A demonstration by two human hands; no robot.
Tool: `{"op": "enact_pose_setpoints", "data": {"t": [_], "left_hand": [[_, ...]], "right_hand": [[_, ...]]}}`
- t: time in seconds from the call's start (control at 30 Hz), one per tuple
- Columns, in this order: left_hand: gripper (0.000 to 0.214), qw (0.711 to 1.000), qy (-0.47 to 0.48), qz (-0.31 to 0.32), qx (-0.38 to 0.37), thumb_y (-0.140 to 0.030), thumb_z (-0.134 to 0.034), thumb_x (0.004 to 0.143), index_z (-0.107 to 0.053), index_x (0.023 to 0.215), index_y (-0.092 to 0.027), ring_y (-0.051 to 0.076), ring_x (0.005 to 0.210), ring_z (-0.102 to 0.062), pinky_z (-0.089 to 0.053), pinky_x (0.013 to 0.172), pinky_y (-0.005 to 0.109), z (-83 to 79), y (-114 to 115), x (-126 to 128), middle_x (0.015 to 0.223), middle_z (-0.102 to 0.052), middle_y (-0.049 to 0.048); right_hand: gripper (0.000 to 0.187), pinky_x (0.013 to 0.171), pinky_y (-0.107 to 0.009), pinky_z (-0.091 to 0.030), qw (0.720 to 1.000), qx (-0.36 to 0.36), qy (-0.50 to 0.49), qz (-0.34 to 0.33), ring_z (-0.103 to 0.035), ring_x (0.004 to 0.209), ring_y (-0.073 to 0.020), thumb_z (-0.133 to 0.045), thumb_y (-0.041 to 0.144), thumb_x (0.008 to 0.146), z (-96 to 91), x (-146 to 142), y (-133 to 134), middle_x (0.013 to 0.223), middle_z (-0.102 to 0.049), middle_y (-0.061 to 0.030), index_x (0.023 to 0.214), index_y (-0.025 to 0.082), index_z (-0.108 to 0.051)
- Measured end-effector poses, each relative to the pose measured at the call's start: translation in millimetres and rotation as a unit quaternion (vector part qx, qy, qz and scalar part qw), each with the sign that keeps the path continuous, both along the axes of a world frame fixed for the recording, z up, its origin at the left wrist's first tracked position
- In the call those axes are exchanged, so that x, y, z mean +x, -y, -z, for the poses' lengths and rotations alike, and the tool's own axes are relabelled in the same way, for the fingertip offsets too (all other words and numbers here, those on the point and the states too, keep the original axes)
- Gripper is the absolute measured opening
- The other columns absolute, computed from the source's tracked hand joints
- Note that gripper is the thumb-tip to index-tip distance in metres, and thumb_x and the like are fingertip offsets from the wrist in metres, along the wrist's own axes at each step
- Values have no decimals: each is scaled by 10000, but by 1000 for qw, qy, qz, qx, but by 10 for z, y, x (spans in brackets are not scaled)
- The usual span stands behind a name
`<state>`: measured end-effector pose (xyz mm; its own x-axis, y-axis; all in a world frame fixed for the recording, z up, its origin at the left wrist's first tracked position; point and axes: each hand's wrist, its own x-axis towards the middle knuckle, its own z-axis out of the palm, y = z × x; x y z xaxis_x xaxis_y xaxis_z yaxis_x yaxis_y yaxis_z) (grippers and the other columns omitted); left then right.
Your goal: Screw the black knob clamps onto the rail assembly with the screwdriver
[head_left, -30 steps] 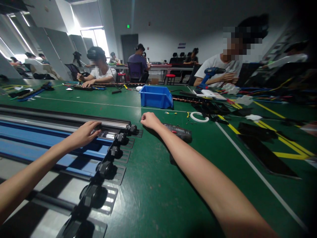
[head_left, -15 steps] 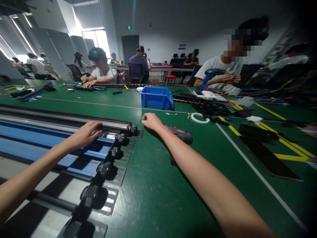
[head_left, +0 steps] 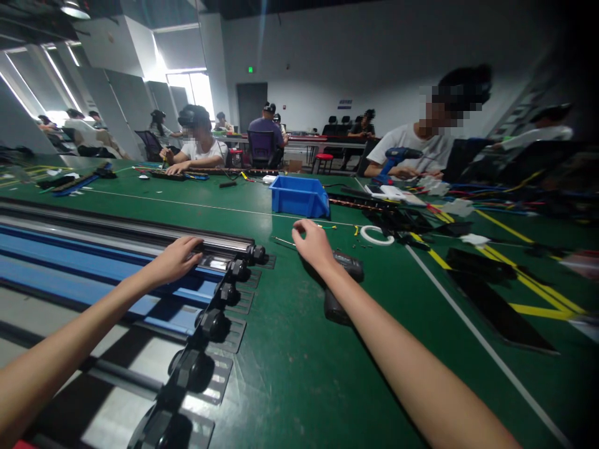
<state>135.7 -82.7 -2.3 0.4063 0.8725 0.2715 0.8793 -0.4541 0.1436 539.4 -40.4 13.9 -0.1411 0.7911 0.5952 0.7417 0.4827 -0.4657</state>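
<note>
My left hand (head_left: pixel 180 259) lies over a shiny metal rail (head_left: pixel 224 243) near its right end, fingers bent over it and thumb on the near side. Black ribbed end fittings (head_left: pixel 213 323) line the right ends of this rail and the blue and pale strips (head_left: pixel 116 255) beside it. My right hand (head_left: pixel 312 243) is curled at the front of a dark power drill (head_left: pixel 350 265) lying on the table. A thin metal bit (head_left: pixel 283 241) sticks out leftward from under it. The right fingertips are partly hidden, and what they hold is unclear.
A blue bin (head_left: pixel 299 196) stands beyond my right hand, with a white ring (head_left: pixel 377 235) to its right. Cables, black parts and yellow tape cover the green table's right side. Across the table sit co-workers, one near a blue drill (head_left: pixel 395 161).
My right hand has drawn back to the right, uncovering the thin bit. My left fingers have bent more over the rail. The whole view has tilted slightly upward.
</note>
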Motion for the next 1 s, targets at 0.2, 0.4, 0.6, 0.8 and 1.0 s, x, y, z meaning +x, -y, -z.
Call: {"op": "enact_pose_setpoints", "data": {"t": [0.2,0.4,0.6,0.8,1.0], "left_hand": [[528,1000,5,-1,9,-478,-405,940,-531,1339,-155,297,1224,-536,-413,1074,459,26,-19,-10,1318,-576,167],[496,1000,2,-8,29,-440,-421,922,-568,1289,-141,303,1174,-569,-442,1032,450,63,-49,-3,1279,-604,176],[456,999,0,-13,38,-413,-432,913,-573,1267,-164,295,1162,-576,-453,1015,435,84,-53,8,1252,-617,160],[457,999,-5,-22,38,-416,-441,903,-565,1270,-175,295,1164,-572,-452,1009,434,96,-56,6,1245,-619,151],[473,998,-17,-38,35,-419,-447,899,-557,1287,-172,295,1170,-576,-441,1014,439,110,-80,-8,1261,-622,151]], "right_hand": [[238,864,-311,-491,996,6,-72,49,-650,961,-216,-507,340,921,-101,494,784,1079,-688,-95,1063,207,-645],[517,602,-342,-460,947,-275,67,154,-664,636,-261,-477,660,882,-158,993,1097,691,-695,-128,672,238,-690],[552,529,-335,-457,916,-383,24,117,-631,502,-243,-550,739,790,-4,818,1085,564,-654,-100,633,229,-689],[473,516,-299,-427,929,-344,22,134,-665,588,-244,-579,658,792,106,830,1050,640,-693,-91,616,228,-667],[508,491,-296,-348,953,-256,-14,160,-604,544,-219,-566,647,820,271,868,1262,560,-623,-59,526,234,-540]]}}
